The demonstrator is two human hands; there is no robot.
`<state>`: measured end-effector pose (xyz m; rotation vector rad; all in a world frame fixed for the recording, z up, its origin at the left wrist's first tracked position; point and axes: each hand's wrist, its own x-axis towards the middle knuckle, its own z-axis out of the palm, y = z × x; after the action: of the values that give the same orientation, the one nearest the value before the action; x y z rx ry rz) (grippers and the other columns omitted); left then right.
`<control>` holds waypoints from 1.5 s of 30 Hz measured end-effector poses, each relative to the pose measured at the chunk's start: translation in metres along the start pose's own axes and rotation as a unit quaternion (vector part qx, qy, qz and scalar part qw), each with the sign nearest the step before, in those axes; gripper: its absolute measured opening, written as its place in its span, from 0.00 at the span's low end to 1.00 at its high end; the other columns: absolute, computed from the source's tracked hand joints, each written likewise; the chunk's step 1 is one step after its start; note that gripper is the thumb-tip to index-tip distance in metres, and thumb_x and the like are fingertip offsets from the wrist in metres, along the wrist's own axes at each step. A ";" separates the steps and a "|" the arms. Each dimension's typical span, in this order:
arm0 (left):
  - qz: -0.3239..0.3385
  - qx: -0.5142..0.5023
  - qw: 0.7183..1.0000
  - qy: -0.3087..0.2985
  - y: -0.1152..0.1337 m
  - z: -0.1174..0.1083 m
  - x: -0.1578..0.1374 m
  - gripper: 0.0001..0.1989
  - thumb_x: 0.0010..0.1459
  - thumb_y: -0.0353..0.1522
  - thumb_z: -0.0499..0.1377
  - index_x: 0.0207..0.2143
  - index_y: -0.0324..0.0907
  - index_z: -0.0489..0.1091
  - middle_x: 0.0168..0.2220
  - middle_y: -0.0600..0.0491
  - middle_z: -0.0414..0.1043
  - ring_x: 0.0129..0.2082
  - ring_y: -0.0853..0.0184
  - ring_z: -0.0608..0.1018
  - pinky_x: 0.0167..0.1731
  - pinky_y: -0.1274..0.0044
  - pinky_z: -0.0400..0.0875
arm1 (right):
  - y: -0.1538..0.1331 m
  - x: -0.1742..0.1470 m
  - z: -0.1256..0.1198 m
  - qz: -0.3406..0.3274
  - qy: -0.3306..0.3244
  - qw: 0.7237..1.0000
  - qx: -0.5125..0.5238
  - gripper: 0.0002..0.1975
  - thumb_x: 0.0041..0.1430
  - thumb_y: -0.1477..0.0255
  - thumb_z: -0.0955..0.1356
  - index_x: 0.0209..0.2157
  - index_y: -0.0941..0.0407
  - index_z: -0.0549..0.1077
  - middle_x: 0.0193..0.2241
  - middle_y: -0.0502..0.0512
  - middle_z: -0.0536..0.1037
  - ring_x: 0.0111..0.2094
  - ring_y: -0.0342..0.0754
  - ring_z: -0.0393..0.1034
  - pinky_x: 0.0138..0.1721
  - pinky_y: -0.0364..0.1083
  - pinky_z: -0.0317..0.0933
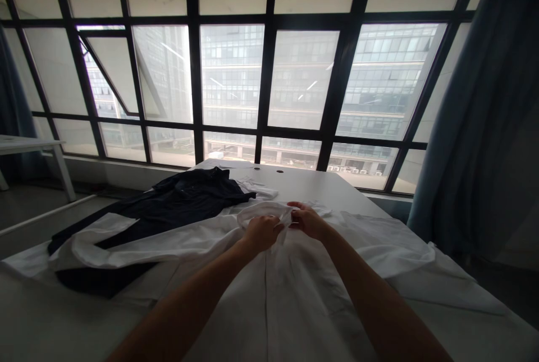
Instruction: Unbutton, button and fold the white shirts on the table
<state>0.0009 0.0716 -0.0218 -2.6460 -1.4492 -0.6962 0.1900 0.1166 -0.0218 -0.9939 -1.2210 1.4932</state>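
A white long-sleeved fabric shirt (286,306) lies spread over the lower middle of the frame, its collar (255,210) near the centre — there the left hand (263,232) and the right hand (308,221) almost meet, fingers curled nearly closed, both pinching the cloth. The shirt's sleeve (168,244) crosses a dark navy cloth garment (185,196) at left, on a white flat-topped table (305,181) — black-framed glass windows (231,76) fill the upper frame, a blue fabric curtain (475,126) the right edge.

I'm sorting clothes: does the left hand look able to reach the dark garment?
Probably yes, if the left hand releases the white shirt: much of the dark garment lies uncovered nearby, to its left.
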 end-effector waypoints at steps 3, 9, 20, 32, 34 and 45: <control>0.012 -0.011 1.000 0.008 0.002 -0.002 0.000 0.15 0.68 0.37 0.50 0.41 0.40 0.75 0.42 0.45 0.78 0.41 0.59 0.80 0.41 0.71 0.72 | 0.001 -0.001 -0.003 0.024 -0.047 0.998 0.037 0.19 0.44 0.77 0.70 0.41 0.55 0.70 0.25 0.46 0.74 0.25 0.42 0.71 0.29 0.43 0.68; 0.025 -0.003 1.000 -0.005 0.002 0.001 -0.002 0.13 0.66 0.36 0.53 0.45 0.42 0.74 0.42 0.46 0.79 0.40 0.58 0.80 0.41 0.69 0.73 | 0.006 0.001 -0.005 -0.008 -0.037 0.999 0.003 0.15 0.47 0.67 0.74 0.36 0.55 0.71 0.24 0.46 0.72 0.25 0.41 0.68 0.29 0.43 0.66; 0.061 0.008 0.998 -0.017 0.001 0.001 -0.004 0.14 0.66 0.36 0.52 0.47 0.44 0.75 0.40 0.44 0.79 0.38 0.58 0.80 0.39 0.69 0.73 | -0.001 -0.007 -0.020 -0.023 -0.094 0.993 -0.069 0.22 0.46 0.62 0.77 0.41 0.57 0.74 0.29 0.49 0.75 0.27 0.41 0.69 0.31 0.42 0.66; 0.140 0.027 0.990 -0.019 0.005 0.004 -0.003 0.11 0.65 0.29 0.53 0.41 0.40 0.76 0.42 0.46 0.76 0.40 0.62 0.78 0.37 0.74 0.72 | -0.023 -0.007 0.008 -0.274 0.081 0.832 -0.476 0.12 0.58 0.62 0.68 0.31 0.57 0.76 0.28 0.54 0.76 0.28 0.47 0.69 0.32 0.46 0.64; 0.140 0.010 0.990 -0.017 0.004 0.008 -0.002 0.11 0.65 0.29 0.54 0.42 0.40 0.76 0.44 0.45 0.76 0.42 0.61 0.78 0.40 0.73 0.72 | -0.030 -0.017 0.021 -0.299 0.018 0.779 -0.551 0.08 0.58 0.67 0.68 0.35 0.56 0.78 0.35 0.57 0.77 0.34 0.48 0.71 0.36 0.46 0.65; 0.071 0.008 0.990 0.121 -0.034 -0.013 0.006 0.12 0.63 0.35 0.60 0.48 0.43 0.72 0.47 0.47 0.74 0.49 0.59 0.72 0.49 0.67 0.66 | -0.031 -0.026 0.035 -0.257 0.034 0.698 -0.667 0.16 0.58 0.80 0.66 0.46 0.54 0.78 0.42 0.60 0.80 0.41 0.54 0.74 0.43 0.48 0.65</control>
<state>-0.0284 0.0916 -0.0137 -2.5142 -1.1848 -0.9464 0.1672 0.0858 0.0157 -1.3399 -2.3170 -0.1131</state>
